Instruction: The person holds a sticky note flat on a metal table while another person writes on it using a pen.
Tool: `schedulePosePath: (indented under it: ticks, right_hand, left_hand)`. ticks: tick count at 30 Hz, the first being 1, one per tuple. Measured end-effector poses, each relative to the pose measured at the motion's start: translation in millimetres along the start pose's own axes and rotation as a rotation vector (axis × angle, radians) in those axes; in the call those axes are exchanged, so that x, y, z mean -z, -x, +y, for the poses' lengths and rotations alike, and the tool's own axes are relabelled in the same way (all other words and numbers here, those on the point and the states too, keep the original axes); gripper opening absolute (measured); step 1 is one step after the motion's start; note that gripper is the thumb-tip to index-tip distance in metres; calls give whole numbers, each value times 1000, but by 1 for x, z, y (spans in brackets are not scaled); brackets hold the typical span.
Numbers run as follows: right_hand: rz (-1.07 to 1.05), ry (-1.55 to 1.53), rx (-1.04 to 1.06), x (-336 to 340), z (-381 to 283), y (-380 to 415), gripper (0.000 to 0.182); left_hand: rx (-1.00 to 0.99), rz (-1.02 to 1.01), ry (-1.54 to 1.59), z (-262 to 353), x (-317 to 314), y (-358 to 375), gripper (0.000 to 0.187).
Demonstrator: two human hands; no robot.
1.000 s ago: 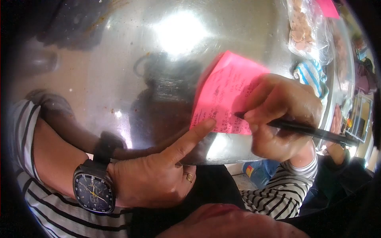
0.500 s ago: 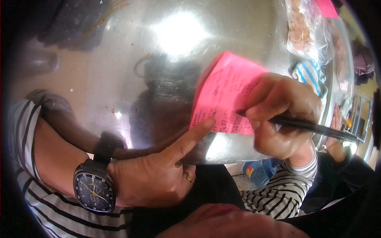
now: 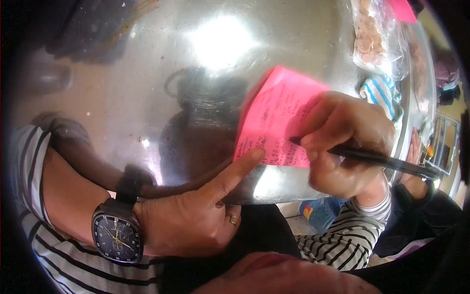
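Observation:
A bright pink sticky note [image 3: 281, 100] with rows of dark handwriting lies on a shiny metal table [image 3: 117, 103]. My right hand [image 3: 348, 139] pinches a black pen [image 3: 387, 160], whose tip meets the paper near the middle of the writing. Part of the note's right side is hidden behind that hand. My left hand [image 3: 188, 218] rests at the table's near edge with its index finger stretched out, the fingertip pressing the note's lower edge. Its other fingers are curled under and hold nothing visible. A black watch [image 3: 117, 235] is on the left wrist.
A clear plastic bag [image 3: 372, 41] with brownish pieces lies at the far right, beside a blue-and-white striped cloth [image 3: 382, 95]. Another pink paper [image 3: 403, 10] shows at the top right. Below the table edge is a blue-tinted plastic bottle [image 3: 319, 214]. Another person's hand [image 3: 413, 147] appears at right.
My right hand and the pen have shifted very slightly left and down on the note. My left hand stays in place.

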State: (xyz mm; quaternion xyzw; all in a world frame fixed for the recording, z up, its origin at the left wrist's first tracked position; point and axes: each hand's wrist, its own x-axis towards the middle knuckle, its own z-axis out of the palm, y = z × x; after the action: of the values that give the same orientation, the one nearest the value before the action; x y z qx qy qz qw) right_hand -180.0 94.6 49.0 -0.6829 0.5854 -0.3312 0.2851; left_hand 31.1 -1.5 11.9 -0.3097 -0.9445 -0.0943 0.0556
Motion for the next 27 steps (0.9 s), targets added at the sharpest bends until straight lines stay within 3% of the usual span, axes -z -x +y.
schedulePosePath:
  ticks: [7, 8, 9, 10, 12, 13, 14, 16, 20, 27]
  right_hand:
    - [30, 0, 10, -5, 4, 0, 5]
    - [147, 80, 106, -11, 9, 2, 5]
    - [33, -60, -57, -4, 2, 2, 3]
    - [77, 56, -74, -4, -1, 2, 4]
    - [119, -267, -120, -10, 1, 3, 9]
    - [80, -228, -182, -6, -5, 4, 9]
    - [147, -321, -121, -14, 0, 6, 8]
    - [173, -332, -133, -14, -2, 7, 10]
    - [151, -444, -141, -14, 4, 9, 11]
    - [186, -469, -164, -15, 4, 8, 10]
  left_hand:
    - [11, -58, 158, 0, 3, 2, 16]
    - [-37, -48, 128, -1, 2, 2, 16]
    - [-33, -51, 87, 1, 0, 3, 17]
    - [-34, -50, 46, 1, -2, 5, 20]
    - [23, 8, 132, 1, -3, 2, 18]
    - [91, 69, 212, 4, -6, 1, 15]
    - [32, 81, 185, 4, -6, 2, 15]
    - [57, -93, 88, 8, -4, 4, 17]
    - [112, 0, 81, 11, -12, 0, 17]
    - [108, -33, 10, 11, -10, -4, 13]
